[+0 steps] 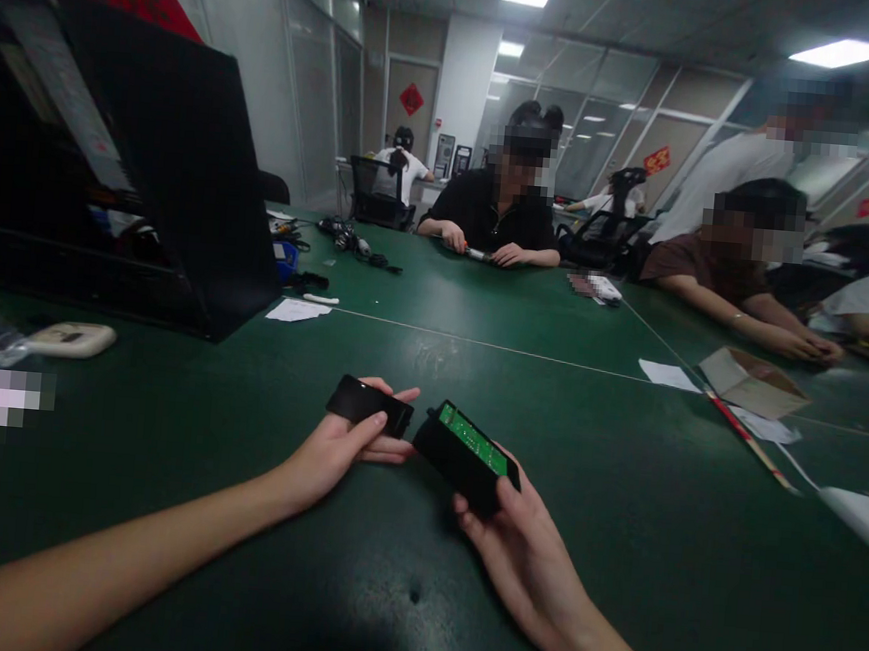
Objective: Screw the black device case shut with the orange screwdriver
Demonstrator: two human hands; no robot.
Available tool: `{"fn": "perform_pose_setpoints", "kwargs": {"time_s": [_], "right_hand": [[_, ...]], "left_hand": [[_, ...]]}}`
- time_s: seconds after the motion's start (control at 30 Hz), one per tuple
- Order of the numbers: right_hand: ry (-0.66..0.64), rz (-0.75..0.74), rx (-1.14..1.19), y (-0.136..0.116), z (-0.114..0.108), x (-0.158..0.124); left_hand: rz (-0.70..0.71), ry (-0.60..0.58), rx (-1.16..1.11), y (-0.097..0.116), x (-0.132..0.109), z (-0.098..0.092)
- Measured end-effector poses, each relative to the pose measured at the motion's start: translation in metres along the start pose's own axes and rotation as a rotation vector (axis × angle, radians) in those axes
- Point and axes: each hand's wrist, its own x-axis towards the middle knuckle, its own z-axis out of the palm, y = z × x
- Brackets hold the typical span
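Observation:
In my left hand [346, 449] lies a flat black plastic cover [360, 402], pinned against the fingers by my thumb. My right hand [519, 543] grips a black plastic case [458, 460] by its near end. The case is tilted, and its open top shows a green circuit board [475, 439] with small solder points. Cover and case are close together above the green table, with a narrow gap between them. The undersides of both parts are hidden from me.
A large black computer case [168, 174] stands at the left on the green table [235, 571]. Cables [358, 244] lie behind it. A cardboard box [755, 383] and a red stick [748, 441] are at the right. A co-worker [496, 205] sits across the table; others sit right.

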Motion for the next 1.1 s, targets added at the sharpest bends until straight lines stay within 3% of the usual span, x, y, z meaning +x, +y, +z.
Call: {"fn": "perform_pose_setpoints", "kwargs": {"time_s": [0.1,0.23,0.53,0.73,0.97,1.1], "right_hand": [[-0.042,0.094,0.191,-0.002,-0.003,0.000],[-0.127,0.171,0.261,-0.003,-0.007,-0.002],[-0.135,0.239,0.156,0.001,-0.005,-0.005],[-0.248,0.211,0.170,-0.003,-0.004,-0.004],[-0.149,0.258,0.201,0.001,-0.012,-0.004],[-0.155,0.224,0.156,0.001,-0.015,-0.004]], "left_hand": [[-0.056,0.009,-0.064,0.000,-0.002,0.003],[-0.093,-0.006,-0.029,-0.002,-0.003,0.005],[-0.045,-0.006,0.147,-0.006,-0.003,-0.002],[-0.012,-0.045,-0.015,-0.005,-0.002,-0.002],[-0.037,-0.121,-0.169,-0.004,-0.003,-0.003],[-0.043,-0.094,-0.091,-0.006,-0.003,-0.003]]}}
